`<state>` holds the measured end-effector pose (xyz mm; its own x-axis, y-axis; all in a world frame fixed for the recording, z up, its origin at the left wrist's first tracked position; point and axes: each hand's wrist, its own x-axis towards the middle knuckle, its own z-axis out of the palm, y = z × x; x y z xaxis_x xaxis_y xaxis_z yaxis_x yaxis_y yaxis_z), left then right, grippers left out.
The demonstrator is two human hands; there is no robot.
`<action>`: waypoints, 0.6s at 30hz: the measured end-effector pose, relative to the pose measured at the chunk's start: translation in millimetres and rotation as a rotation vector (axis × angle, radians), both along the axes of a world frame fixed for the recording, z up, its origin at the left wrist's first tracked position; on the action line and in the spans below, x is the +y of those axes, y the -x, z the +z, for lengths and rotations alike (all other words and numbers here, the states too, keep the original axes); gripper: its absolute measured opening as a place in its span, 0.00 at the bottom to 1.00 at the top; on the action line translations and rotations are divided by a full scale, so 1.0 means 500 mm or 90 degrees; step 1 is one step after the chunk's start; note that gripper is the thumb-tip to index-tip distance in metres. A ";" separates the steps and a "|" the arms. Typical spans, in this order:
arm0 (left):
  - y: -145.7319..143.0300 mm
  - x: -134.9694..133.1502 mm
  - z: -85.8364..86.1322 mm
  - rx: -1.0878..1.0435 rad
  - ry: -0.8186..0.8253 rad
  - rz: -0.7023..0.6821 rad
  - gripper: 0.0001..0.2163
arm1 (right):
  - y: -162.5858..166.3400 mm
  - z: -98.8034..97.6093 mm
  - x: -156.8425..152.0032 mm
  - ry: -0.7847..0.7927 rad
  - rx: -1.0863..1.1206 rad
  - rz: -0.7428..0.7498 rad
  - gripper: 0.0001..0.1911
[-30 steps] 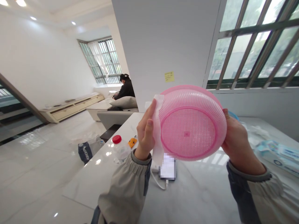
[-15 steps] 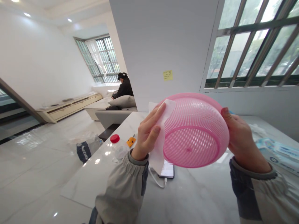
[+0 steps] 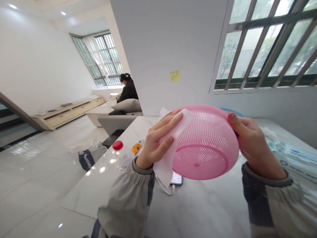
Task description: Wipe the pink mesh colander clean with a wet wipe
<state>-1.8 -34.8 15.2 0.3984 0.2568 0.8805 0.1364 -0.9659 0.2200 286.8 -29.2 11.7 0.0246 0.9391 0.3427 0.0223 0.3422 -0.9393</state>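
Over the marble worktop, the fingers [image 3: 170, 123] of the left hand [image 3: 156, 143] lie nearly flat and close together, pressing a white wipe [image 3: 165, 167] against the outer wall of a pink plastic basket [image 3: 201, 158]. The wipe folds over the basket's rim and hangs below the hand. The right hand [image 3: 255, 148] grips the opposite rim, its thumb hooked over the edge and its fingers curled behind the basket. Held in the air between both hands, the basket tilts with its perforated base toward the camera.

Below it, a phone [image 3: 177, 178] with a blurred screen lies on the worktop [image 3: 210, 211], trailing a white cable [image 3: 164, 186]. Further left stand a clear plastic bottle [image 3: 126, 161] with a red cap [image 3: 117, 145] and a small orange object [image 3: 136, 148]. A blue-and-white packet [image 3: 292, 158] lies at the right, and a blue rim [image 3: 232, 111] shows behind the basket.

Beyond the worktop, a yellow sticky note [image 3: 174, 75] marks the white wall. Another person [image 3: 127, 89] sits on a grey sofa [image 3: 119, 120] by a barred window [image 3: 97, 58].
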 end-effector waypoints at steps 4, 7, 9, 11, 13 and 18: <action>0.000 -0.003 0.003 0.013 -0.012 0.011 0.26 | -0.003 -0.001 -0.006 -0.022 -0.002 0.008 0.35; -0.001 -0.005 0.005 0.024 -0.018 0.000 0.26 | -0.007 -0.002 -0.007 -0.033 -0.005 0.022 0.35; -0.003 -0.007 0.006 0.035 -0.023 -0.005 0.26 | -0.008 -0.002 -0.008 -0.039 -0.015 0.029 0.34; -0.006 -0.008 0.008 0.050 -0.026 -0.001 0.26 | -0.008 0.000 -0.010 -0.048 -0.029 0.028 0.33; -0.008 -0.009 0.009 0.065 -0.035 0.004 0.26 | -0.007 0.001 -0.011 -0.052 -0.041 0.025 0.33; -0.013 -0.006 0.009 0.074 -0.051 0.007 0.26 | 0.002 0.002 -0.013 -0.088 -0.073 0.019 0.33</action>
<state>4.6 -37.8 19.6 0.4968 0.1916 0.8465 0.1668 -0.9782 0.1235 285.5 -35.5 12.5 -0.0485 0.8828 0.4672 0.1145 0.4696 -0.8754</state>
